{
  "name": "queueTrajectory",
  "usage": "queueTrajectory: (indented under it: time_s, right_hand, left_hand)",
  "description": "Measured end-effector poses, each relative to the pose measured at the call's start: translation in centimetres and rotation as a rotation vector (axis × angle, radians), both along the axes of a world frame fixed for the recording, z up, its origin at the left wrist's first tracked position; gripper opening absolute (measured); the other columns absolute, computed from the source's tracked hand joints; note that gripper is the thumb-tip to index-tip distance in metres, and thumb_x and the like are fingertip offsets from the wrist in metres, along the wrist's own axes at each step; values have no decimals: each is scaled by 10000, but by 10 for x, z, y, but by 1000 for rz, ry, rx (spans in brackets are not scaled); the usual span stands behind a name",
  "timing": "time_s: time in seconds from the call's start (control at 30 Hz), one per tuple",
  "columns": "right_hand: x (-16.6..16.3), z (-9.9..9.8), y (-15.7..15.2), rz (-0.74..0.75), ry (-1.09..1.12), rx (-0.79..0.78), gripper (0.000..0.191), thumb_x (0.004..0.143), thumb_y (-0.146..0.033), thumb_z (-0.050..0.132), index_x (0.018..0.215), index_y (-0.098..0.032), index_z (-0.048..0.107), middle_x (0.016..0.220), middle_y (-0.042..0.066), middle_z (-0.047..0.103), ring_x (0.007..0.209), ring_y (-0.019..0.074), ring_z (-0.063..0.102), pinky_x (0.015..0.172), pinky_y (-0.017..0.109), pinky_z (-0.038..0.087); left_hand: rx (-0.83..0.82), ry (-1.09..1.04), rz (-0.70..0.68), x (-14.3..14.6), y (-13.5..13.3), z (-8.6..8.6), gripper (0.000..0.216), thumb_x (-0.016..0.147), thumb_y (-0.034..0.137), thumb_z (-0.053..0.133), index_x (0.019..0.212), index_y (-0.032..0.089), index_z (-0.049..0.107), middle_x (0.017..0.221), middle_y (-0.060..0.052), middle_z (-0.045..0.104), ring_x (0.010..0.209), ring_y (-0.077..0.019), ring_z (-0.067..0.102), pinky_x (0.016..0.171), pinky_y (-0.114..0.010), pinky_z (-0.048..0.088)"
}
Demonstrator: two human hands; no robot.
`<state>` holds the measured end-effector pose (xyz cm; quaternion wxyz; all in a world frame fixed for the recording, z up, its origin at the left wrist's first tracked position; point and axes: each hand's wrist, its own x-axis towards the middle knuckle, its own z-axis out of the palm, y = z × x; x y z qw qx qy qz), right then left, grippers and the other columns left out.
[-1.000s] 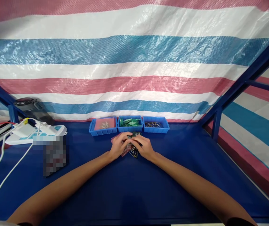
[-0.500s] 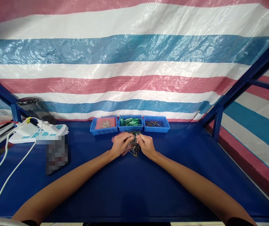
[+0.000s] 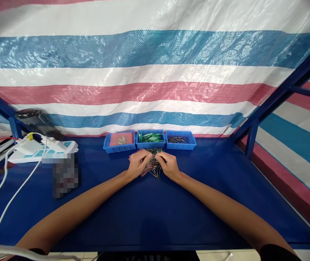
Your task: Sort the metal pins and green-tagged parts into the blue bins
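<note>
My left hand (image 3: 138, 163) and my right hand (image 3: 169, 166) meet over a small pile on the table, their fingertips pinched and almost touching. Whatever lies between the fingers is too small to make out. Beneath them is a heap of slim, pointed dark and brass-coloured pieces (image 3: 156, 172). A crumpled pinkish clear plastic bag (image 3: 145, 170) sticks out by my left hand, partly covered by it. Just behind the hands stand three blue bins: the left bin (image 3: 120, 148) with pale pieces on pink material, the middle bin (image 3: 151, 144) with green packets, the right bin (image 3: 181, 146) with slim metal pieces.
On the left of the blue table (image 3: 155, 210) are a white power strip (image 3: 39, 154) with plugs and cables, a dark blurred-out flat object (image 3: 66, 177) and a dark bottle (image 3: 38, 123). A striped sheet (image 3: 155, 83) hangs behind; a blue frame post (image 3: 250, 139) stands at right.
The view has tipped slightly downward. My hands stay over the pile; the fingertips have shifted a little, and the small light piece seen between them before no longer shows clearly.
</note>
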<state>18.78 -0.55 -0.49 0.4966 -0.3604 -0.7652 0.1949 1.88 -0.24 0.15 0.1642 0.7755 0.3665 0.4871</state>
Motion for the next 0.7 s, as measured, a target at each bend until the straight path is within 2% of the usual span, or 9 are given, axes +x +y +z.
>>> queueTrajectory:
  time_s: [0.13, 0.4, 0.6, 0.7]
  right_hand:
    - [1, 0, -1, -16, -69, -57, 348, 947, -329, 361, 703, -182, 559, 609, -3, 561, 533, 105, 496, 572, 213, 381]
    - [1, -1, 1, -43, -68, -56, 433, 955, -355, 321, 590, -180, 476, 517, -22, 480, 467, 84, 453, 529, 210, 339]
    - [0, -2, 2, -50, -85, -54, 515, 943, -379, 358, 476, -174, 433, 438, -29, 398, 418, 78, 395, 490, 227, 302]
    - [1, 0, 0, -79, -22, -61, 430, 919, -374, 419, 557, -167, 522, 486, -25, 439, 454, 87, 415, 508, 227, 327]
  left_hand:
    - [30, 12, -13, 1, 2, 0, 236, 914, 287, 467, 920, 161, 666, 864, -60, 698, 819, -154, 642, 767, -258, 491]
    - [92, -10, -37, 0, 3, -3, 180, 873, 284, 553, 920, 170, 684, 866, -51, 723, 799, -153, 668, 757, -252, 522]
    - [-18, -39, 35, -2, 3, -6, 229, 873, 345, 539, 874, 171, 688, 809, -40, 716, 728, -145, 662, 698, -239, 522]
    - [-59, -54, 57, -1, 3, -6, 246, 870, 357, 540, 834, 159, 681, 795, -41, 702, 693, -135, 641, 664, -225, 503]
